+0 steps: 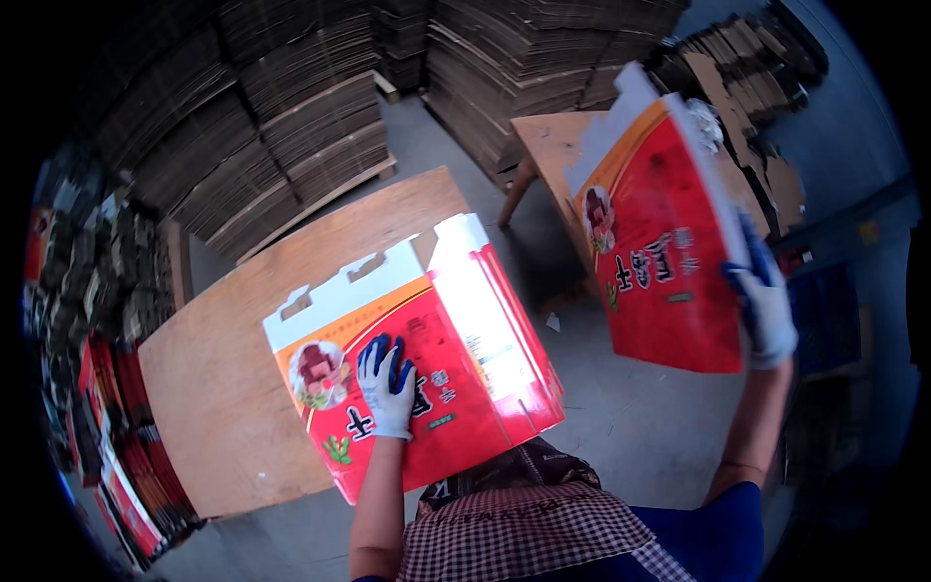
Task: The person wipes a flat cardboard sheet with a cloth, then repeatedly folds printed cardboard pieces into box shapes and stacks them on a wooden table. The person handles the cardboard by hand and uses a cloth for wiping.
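Observation:
In a white and blue glove, my left hand (388, 380) lies with fingers spread on the top of a small stack of flat red printed cartons (456, 359). The stack rests on the wooden table in front of me, its near right corner reaching past the edge. Out to the right, my right hand (764, 306), gloved alike, grips another flat red carton (659, 242) by its right edge. That carton is held up and tilted, apart from the stack. Its fingers are partly hidden behind the cardboard.
The wooden tabletop (223, 388) extends left of the stack. Beyond the raised carton stands a second wooden table (553, 136). Tall stacks of brown cardboard (291, 107) line the back. Red folded cartons (131, 446) are piled at left, and cardboard scraps (742, 68) lie at far right.

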Demonstrator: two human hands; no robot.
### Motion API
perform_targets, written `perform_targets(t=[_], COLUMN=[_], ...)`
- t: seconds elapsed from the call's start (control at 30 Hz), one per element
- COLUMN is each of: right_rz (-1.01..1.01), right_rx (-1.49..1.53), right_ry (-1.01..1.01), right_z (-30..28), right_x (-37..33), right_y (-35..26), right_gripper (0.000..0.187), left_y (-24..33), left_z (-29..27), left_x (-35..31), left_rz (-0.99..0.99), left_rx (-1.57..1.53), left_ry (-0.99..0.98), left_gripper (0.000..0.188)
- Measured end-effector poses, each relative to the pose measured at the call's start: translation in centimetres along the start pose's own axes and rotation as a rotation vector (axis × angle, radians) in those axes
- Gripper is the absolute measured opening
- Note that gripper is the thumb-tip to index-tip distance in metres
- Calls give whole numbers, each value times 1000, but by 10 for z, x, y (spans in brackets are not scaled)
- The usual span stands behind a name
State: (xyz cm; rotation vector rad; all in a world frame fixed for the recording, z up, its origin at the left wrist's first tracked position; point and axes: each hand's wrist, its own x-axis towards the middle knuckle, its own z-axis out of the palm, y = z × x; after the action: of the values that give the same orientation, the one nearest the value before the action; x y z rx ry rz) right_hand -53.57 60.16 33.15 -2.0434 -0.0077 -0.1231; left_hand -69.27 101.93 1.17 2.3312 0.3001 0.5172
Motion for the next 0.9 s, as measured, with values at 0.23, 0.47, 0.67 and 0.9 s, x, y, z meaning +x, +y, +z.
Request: perform_targets(t=[0.23, 0.47, 0.67, 0.9], right_rz=[-81, 349, 568, 517], right_rx=[426, 481, 790, 429], right_ry=[-71, -370, -580, -595], right_z=[-27, 135, 211, 241], right_x=[-31, -69, -99, -154], right_y=[-62, 46, 139, 195], right_gripper=[70, 77, 89, 73], left_y=[-9, -76, -135, -89], left_z=[-8, -21, -52, -122], left_x=[-6, -18, -42, -37], left_rz=[-72, -557, -693, -470], left_rx=[-363, -1322, -1490, -665], left_ry=[34, 144, 114, 178], left_gripper=[41, 82, 54, 74])
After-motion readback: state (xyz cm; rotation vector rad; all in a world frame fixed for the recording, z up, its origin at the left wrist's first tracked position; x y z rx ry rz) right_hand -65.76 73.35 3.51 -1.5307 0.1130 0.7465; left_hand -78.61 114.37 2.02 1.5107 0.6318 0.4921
